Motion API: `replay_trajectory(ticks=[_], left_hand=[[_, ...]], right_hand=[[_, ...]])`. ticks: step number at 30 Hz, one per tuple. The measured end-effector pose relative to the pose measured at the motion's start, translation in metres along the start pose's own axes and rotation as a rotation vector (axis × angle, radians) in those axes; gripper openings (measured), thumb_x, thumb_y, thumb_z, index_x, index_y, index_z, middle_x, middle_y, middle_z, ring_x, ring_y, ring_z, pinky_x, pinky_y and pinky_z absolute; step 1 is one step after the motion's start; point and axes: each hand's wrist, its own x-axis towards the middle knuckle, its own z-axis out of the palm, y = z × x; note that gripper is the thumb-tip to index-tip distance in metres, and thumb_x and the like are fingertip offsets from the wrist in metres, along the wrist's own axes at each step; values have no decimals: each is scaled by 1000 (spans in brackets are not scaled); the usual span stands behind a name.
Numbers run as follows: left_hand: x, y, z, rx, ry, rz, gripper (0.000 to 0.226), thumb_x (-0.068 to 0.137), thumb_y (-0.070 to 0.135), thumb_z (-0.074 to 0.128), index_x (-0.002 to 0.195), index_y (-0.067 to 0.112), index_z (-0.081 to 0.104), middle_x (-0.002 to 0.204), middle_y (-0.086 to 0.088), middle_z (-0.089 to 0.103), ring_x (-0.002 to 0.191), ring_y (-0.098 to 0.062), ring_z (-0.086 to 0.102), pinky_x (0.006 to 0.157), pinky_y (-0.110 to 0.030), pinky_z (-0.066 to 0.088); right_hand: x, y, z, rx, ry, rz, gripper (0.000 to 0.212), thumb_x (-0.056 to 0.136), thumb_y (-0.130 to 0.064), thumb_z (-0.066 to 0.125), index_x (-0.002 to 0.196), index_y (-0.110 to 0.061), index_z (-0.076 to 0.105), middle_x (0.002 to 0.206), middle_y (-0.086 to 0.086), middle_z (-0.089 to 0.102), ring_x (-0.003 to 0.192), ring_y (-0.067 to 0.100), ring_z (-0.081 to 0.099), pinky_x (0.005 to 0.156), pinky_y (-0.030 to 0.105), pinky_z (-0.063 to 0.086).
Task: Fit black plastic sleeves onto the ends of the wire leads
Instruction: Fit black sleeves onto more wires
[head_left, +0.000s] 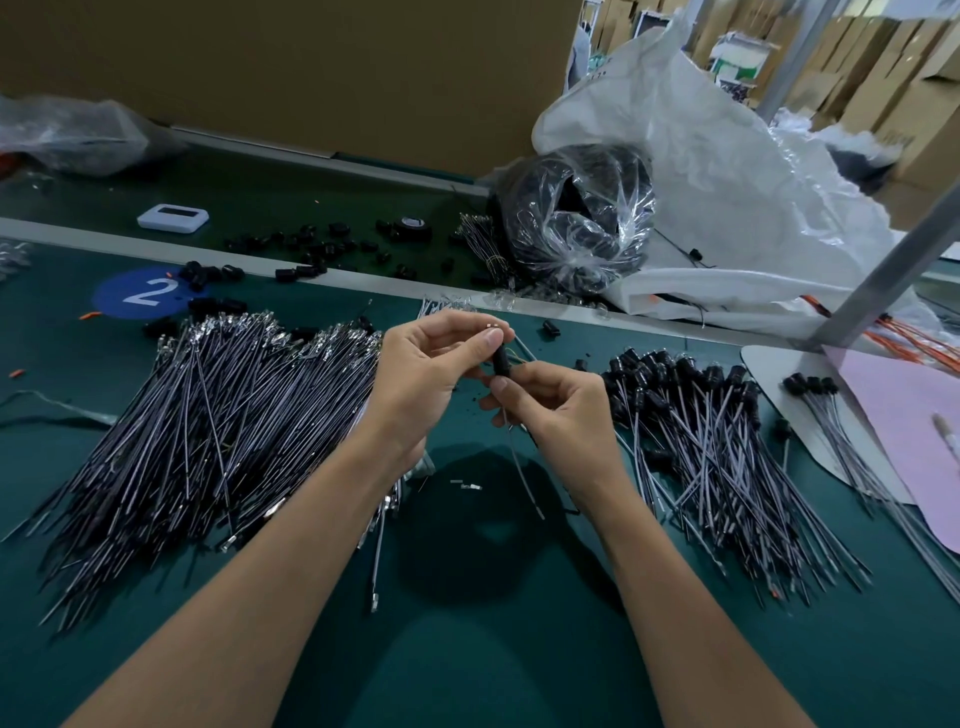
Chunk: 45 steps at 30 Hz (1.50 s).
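Above the dark green worktop (467, 649), the left hand (423, 379) and right hand (553, 402) both pinch a small black plastic sleeve (502, 361) with a thin wire lead (522, 467) hanging beneath.

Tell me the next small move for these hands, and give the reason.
Probably push the black sleeve up the wire toward the metal tip. The left hand pinches the wire at that tip, the right hand grips the sleeve's lower end, and bare metal shows above the sleeve, so it looks not yet seated.
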Motion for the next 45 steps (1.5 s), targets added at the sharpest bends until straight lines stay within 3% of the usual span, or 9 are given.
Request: replay_trajectory(ticks=[6, 12, 17, 23, 28, 33, 39, 42, 45], left_hand=[[0, -2, 1, -3, 54, -21, 5, 84, 1, 70, 83, 5, 73, 85, -10, 75, 79, -20, 70, 70, -26, 55], [-2, -1, 5, -76, 44, -72, 6, 86, 1, 67, 86, 2, 73, 82, -8, 74, 73, -19, 68, 61, -27, 53], [-2, 1, 4, -48, 91, -98, 6, 84, -1, 69, 83, 4, 74, 79, -5, 75, 64, -17, 69, 50, -23, 54], [-3, 3, 1, -34, 25, -111, 14, 84, 1, 70, 79, 12, 77, 87, -6, 76, 69, -17, 70, 53, -24, 55], [-4, 1, 4, -17, -5, -1, 11, 84, 0, 69, 83, 9, 76, 85, -5, 77, 72, -14, 71, 59, -22, 55], [-4, -2, 5, 1, 23, 4, 9, 84, 2, 70, 85, 9, 76, 86, -5, 77, 75, -15, 70, 66, -23, 54], [-4, -3, 4, -39, -18, -19, 6, 82, 7, 72, 84, 11, 77, 89, -9, 76, 80, -18, 70, 70, -28, 54], [-4, -2, 4, -69, -60, -35, 23, 71, 16, 76, 93, 11, 75, 93, -10, 76, 84, -16, 71, 71, -22, 55], [-4, -3, 3, -24, -133, -65, 37, 67, 11, 78, 103, 6, 72, 96, -11, 76, 88, -16, 72, 75, -22, 55]], right_hand=[[0, 3, 0, -43, 47, -7, 9, 87, -6, 70, 86, -13, 76, 72, 2, 75, 57, 8, 65, 59, 17, 49], [1, 3, 1, -29, 61, -23, 8, 87, -4, 70, 87, -10, 76, 77, 5, 76, 65, 15, 69, 62, 23, 53], [0, 4, 0, -123, 81, -52, 11, 86, -2, 70, 87, -11, 77, 71, 0, 73, 54, 7, 63, 57, 19, 50], [1, 5, -1, -121, 92, -53, 8, 85, 0, 70, 87, -5, 77, 68, 0, 72, 53, 6, 62, 57, 16, 47], [3, 5, -2, -21, 109, -32, 11, 85, 2, 69, 88, -6, 76, 75, 6, 75, 66, 16, 71, 61, 20, 52], [2, 6, 2, -32, 84, -45, 14, 85, 2, 69, 86, -10, 75, 77, 11, 75, 68, 28, 71, 61, 24, 54], [1, 6, -1, -58, 102, -57, 8, 85, 1, 70, 89, -2, 76, 76, 11, 75, 67, 25, 71, 63, 25, 55], [1, 5, -2, -47, 110, -56, 7, 86, 0, 69, 89, 1, 76, 76, 10, 75, 65, 19, 70, 63, 23, 54], [2, 5, -4, -35, 131, -56, 8, 88, -1, 67, 87, 3, 74, 70, 10, 73, 57, 14, 65, 60, 23, 52]])
